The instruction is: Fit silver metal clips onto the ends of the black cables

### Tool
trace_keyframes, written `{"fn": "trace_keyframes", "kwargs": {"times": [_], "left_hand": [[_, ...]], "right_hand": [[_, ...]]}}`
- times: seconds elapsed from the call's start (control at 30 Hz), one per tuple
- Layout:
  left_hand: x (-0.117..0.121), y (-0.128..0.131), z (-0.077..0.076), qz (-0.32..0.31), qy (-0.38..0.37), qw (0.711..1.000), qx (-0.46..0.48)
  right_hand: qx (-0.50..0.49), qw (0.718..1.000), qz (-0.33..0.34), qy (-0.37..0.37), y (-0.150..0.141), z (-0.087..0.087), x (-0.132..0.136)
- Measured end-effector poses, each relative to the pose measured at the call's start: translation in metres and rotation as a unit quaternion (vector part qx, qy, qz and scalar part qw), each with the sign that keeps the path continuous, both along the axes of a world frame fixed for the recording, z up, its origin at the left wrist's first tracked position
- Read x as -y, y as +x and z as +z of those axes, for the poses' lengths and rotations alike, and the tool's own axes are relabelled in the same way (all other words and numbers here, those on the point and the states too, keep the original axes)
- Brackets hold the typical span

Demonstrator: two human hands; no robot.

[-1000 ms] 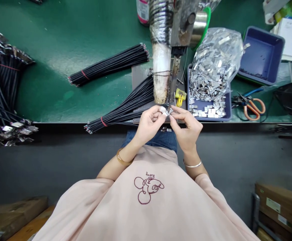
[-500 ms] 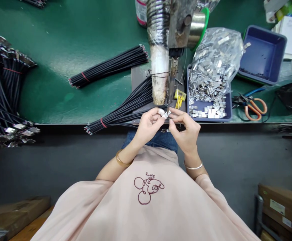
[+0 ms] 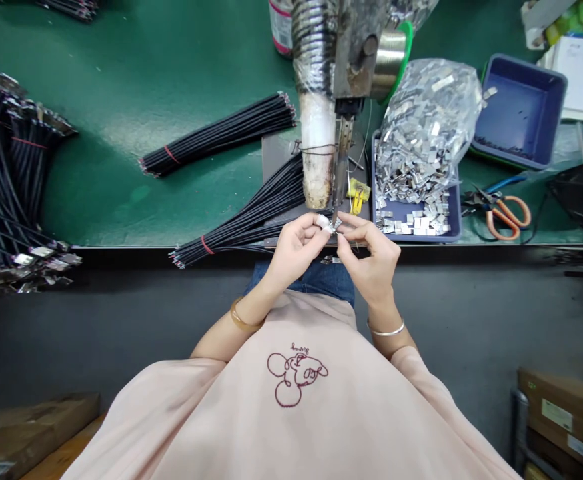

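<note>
My left hand [image 3: 299,248] is closed in a pinch on a small silver metal connector [image 3: 332,227], with white wrapping on one fingertip. The soldering iron [image 3: 342,157] hangs from above, its tip down at the connector. My right hand [image 3: 371,257] is also pinched, thumb and forefinger right beside the connector; what lies between these fingertips is too small to make out. Just behind my left hand, a bundle of black cables [image 3: 251,207] tied with a red band lies over the bench edge.
A blue tray [image 3: 416,237] holds loose metal connectors and a plastic bag of them [image 3: 429,113]. Orange-handled pliers [image 3: 509,217], a second blue tray [image 3: 521,110], a solder spool [image 3: 394,57] and a wrapped duct nozzle [image 3: 318,147] surround the spot. More cable bundles [image 3: 221,133] lie left.
The soldering iron's tip now appears lower against the connector. Both hands hold nearly the same position, and the view has shifted slightly.
</note>
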State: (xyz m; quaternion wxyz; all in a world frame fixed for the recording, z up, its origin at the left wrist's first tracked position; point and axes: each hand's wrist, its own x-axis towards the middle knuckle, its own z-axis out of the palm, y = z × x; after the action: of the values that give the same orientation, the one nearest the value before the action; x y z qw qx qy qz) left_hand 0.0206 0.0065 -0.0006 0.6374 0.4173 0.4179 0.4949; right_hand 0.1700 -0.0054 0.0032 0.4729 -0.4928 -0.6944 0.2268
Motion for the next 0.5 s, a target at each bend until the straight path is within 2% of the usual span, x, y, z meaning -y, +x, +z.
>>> {"fn": "trace_keyframes", "kwargs": {"times": [0.17, 0.33, 0.4, 0.43, 0.5], "left_hand": [[-0.001, 0.000, 0.002, -0.014, -0.009, 1.000, -0.006], [0.004, 0.000, 0.000, -0.040, -0.008, 0.999, -0.031], [0.009, -0.001, -0.001, -0.071, 0.007, 0.995, -0.063], [0.011, -0.002, -0.002, -0.089, 0.015, 0.992, -0.082], [0.015, -0.003, -0.002, -0.107, 0.025, 0.988, -0.109]], "right_hand": [[0.008, 1.000, 0.001, 0.001, 0.000, -0.001, 0.001], [-0.017, 0.999, -0.020, -0.038, 0.011, 0.003, 0.004], [-0.042, 0.995, -0.090, 0.017, 0.018, 0.010, 0.005], [-0.059, 0.986, -0.133, 0.081, 0.021, 0.015, 0.006], [-0.099, 0.947, -0.203, 0.228, 0.027, 0.024, 0.008]]}}
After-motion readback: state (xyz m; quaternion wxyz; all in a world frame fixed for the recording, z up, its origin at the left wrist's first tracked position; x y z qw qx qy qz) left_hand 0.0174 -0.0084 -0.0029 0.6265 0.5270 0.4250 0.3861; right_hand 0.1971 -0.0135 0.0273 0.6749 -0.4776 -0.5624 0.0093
